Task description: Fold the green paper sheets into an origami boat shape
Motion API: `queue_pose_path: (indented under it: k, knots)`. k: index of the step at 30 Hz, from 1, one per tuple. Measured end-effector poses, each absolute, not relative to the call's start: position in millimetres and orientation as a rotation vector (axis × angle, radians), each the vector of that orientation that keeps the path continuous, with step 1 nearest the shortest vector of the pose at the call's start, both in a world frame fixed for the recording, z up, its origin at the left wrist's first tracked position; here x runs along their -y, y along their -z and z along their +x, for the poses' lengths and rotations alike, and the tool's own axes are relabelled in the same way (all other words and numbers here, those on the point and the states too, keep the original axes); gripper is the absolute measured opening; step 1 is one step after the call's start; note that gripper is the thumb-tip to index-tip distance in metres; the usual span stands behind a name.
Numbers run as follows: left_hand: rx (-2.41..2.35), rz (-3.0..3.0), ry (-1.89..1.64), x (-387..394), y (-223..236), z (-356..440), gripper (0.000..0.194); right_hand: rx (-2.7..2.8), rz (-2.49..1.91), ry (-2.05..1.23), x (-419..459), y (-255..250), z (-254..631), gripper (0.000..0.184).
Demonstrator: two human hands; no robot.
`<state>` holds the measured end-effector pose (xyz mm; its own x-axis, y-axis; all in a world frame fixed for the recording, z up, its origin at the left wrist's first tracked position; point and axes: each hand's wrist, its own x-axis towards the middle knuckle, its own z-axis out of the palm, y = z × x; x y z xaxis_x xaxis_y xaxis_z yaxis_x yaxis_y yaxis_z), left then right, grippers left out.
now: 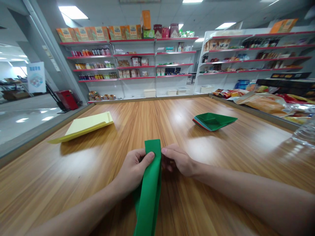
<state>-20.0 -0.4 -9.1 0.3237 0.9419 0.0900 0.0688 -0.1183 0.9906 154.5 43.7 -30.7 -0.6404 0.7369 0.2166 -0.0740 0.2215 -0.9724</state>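
A long folded strip of green paper (150, 193) runs from the near edge of the view up to the middle, raised off the table at least in part. My left hand (135, 165) grips its left side, thumb on top and fingers behind. At the strip's upper right edge is my right hand (178, 159), its thumb and index finger close to the fold; its lower fingers are partly hidden and blurred. Whether it pinches the paper I cannot tell. Farther off to the right lies a stack of folded paper pieces (214, 121), green on top with red and blue layers beneath.
On the left of the wooden table (98, 183) lies a pad of yellow paper (88, 126). A clear plastic object (306, 132) sits at the right edge. Packaged snacks (265, 103) lie beyond the table's right rim. Stocked shelves (133, 59) stand behind.
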Motion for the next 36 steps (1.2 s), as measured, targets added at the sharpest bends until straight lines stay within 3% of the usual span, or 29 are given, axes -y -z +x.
queue_pose_path:
  k: [17,26,36]
  knots:
    - [-1.023,1.523,-0.912,0.1,16.8,-18.7,0.04,1.892,-0.845,-1.058,-40.7,26.0,140.0,0.059]
    - [-0.89,1.383,-0.942,5.3,14.2,-21.3,0.036,1.773,-0.704,-1.521,-44.1,31.5,144.4,0.06]
    - [-0.897,1.349,-0.958,4.5,17.1,-21.0,0.039,1.996,-0.767,-1.319,-38.2,24.4,146.4,0.054]
